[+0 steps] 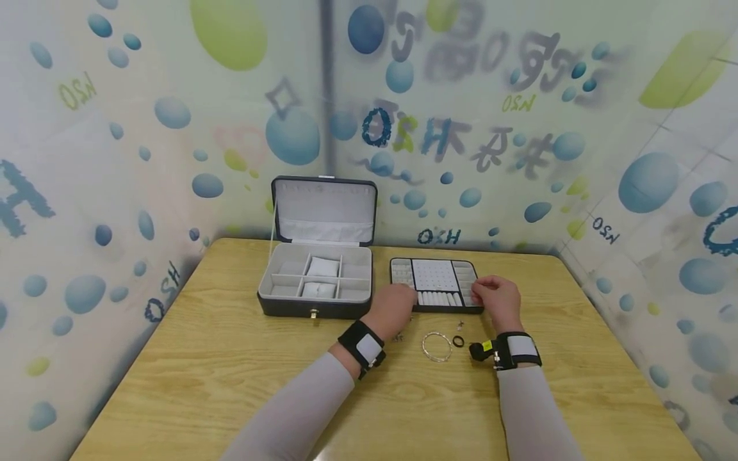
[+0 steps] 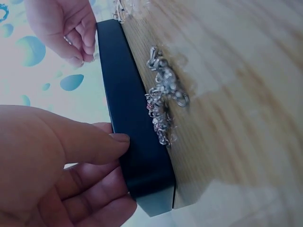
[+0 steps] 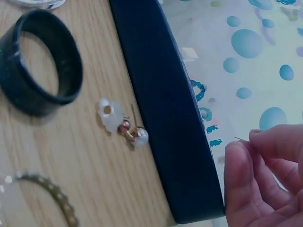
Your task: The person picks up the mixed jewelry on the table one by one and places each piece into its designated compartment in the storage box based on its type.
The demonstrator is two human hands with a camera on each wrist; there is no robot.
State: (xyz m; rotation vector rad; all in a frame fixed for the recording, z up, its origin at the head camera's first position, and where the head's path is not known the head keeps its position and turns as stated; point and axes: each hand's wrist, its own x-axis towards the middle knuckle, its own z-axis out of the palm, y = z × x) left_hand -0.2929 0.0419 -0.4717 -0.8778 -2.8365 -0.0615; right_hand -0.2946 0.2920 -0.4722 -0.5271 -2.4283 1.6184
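Observation:
My left hand [image 1: 393,308] grips the front left corner of a black-sided jewelry tray [image 1: 448,309]; its thumb [image 2: 111,146] lies on the dark front wall. Over the tray's right end, my right hand [image 1: 500,301] pinches a thin metal pin [image 3: 240,139] between thumb and finger. Only the pin's tip shows; the fingers hide the rest. In front of the tray lies a flower-and-pearl earring [image 3: 111,116]. A black ring [image 1: 458,341] and a round beaded bangle [image 1: 424,346] lie nearer to me. Silver chain jewelry [image 2: 165,82] sits close to the wall by my left hand.
Left of the tray stands an open black jewelry box [image 1: 288,308], its lid [image 1: 325,208] raised, with two white cushions [image 1: 323,266] in its compartments. Both stand on a wooden table [image 1: 230,384] near a patterned wall [image 1: 242,128].

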